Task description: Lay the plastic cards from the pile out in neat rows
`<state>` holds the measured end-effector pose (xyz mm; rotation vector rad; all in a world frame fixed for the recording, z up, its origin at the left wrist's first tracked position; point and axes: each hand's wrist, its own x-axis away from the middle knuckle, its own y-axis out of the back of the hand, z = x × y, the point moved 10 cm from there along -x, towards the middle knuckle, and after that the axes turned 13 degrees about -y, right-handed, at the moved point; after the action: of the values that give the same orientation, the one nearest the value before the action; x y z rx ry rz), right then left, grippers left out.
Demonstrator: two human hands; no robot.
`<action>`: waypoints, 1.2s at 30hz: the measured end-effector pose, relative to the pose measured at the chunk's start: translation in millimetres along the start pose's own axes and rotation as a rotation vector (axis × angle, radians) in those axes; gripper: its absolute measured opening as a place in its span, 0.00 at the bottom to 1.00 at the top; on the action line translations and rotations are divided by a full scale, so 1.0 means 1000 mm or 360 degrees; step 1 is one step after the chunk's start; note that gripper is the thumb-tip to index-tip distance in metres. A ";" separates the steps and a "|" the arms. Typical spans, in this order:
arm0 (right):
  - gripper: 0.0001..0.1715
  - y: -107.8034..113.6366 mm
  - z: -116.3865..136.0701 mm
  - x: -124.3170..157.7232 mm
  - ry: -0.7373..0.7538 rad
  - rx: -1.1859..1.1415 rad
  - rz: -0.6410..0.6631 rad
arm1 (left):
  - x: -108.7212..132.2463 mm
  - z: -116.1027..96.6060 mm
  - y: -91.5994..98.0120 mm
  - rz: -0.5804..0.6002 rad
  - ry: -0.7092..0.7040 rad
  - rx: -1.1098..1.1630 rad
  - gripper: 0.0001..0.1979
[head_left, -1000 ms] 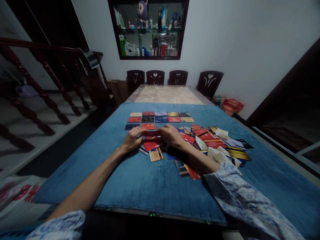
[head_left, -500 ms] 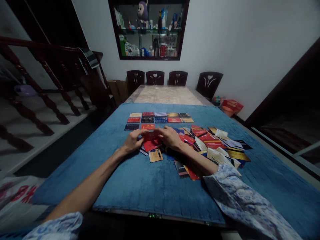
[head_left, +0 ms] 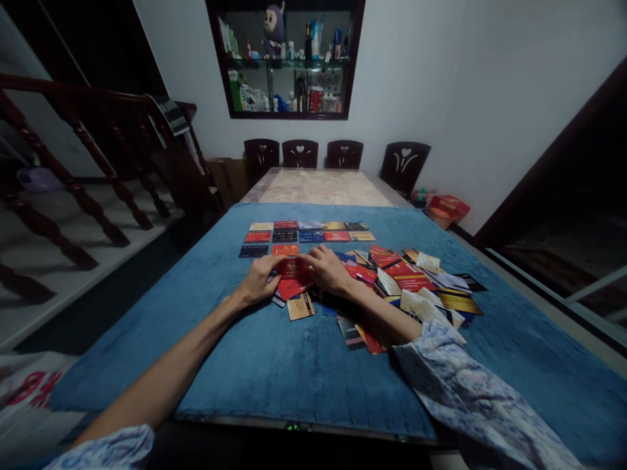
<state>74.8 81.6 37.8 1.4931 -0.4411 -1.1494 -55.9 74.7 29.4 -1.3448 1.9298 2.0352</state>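
Note:
Between my two hands a red card (head_left: 296, 267) is held up by its side edges, tilted toward me. My left hand (head_left: 258, 281) pinches its left edge, and my right hand (head_left: 329, 269) grips the right edge with thumb and fingers. Under it, another red card (head_left: 294, 288) lies on a small stack, with a gold card (head_left: 300, 307) poking out in front. Just beyond my fingers are an orange-red card (head_left: 285, 250) and a dark blue card (head_left: 253, 250), below two neat rows of cards (head_left: 311, 236).
A loose, overlapping heap of cards (head_left: 414, 279) spreads to the right, partly beneath my right forearm. The blue cloth (head_left: 220, 365) covers the near part of the table. Dark chairs (head_left: 300, 154) stand at the far end; a wooden railing (head_left: 108, 170) runs along the left.
The view has shifted slightly, moving everything a little left in the picture. Both hands keep hold of the red card, whose face shows a bit more now.

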 end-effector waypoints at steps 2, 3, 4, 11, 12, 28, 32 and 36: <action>0.26 0.000 0.000 0.001 0.0017 -0.0001 0.0009 | 0.000 0.002 -0.002 0.0041 0.0033 -0.0032 0.24; 0.27 0.000 0.000 0.001 0.0020 -0.0002 0.0025 | 0.001 0.003 -0.002 0.0058 0.0051 -0.0051 0.24; 0.28 -0.001 0.000 0.002 0.0019 -0.0002 0.0048 | 0.001 0.003 -0.003 0.0076 0.0066 -0.0067 0.24; 0.36 -0.003 -0.006 0.000 -0.0017 0.0019 0.0138 | -0.003 -0.002 -0.003 0.0122 0.0067 -0.0041 0.27; 0.37 -0.003 -0.007 0.000 -0.0018 0.0026 0.0143 | -0.003 -0.003 -0.003 0.0126 0.0072 -0.0037 0.27; 0.34 0.010 -0.024 -0.003 -0.0038 0.0197 0.0295 | -0.022 0.001 -0.014 0.0229 0.0105 -0.0089 0.25; 0.34 0.012 -0.036 -0.005 -0.0065 0.0176 0.0240 | -0.032 -0.001 -0.014 0.0237 0.0097 -0.0106 0.25; 0.34 0.015 -0.047 -0.008 -0.0015 0.0163 0.0170 | -0.045 -0.005 -0.016 0.0242 0.0062 -0.0132 0.24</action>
<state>114.9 108.9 48.7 1.5340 -0.5865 -1.0637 -16.2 97.2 43.4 -1.3004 2.0448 2.1959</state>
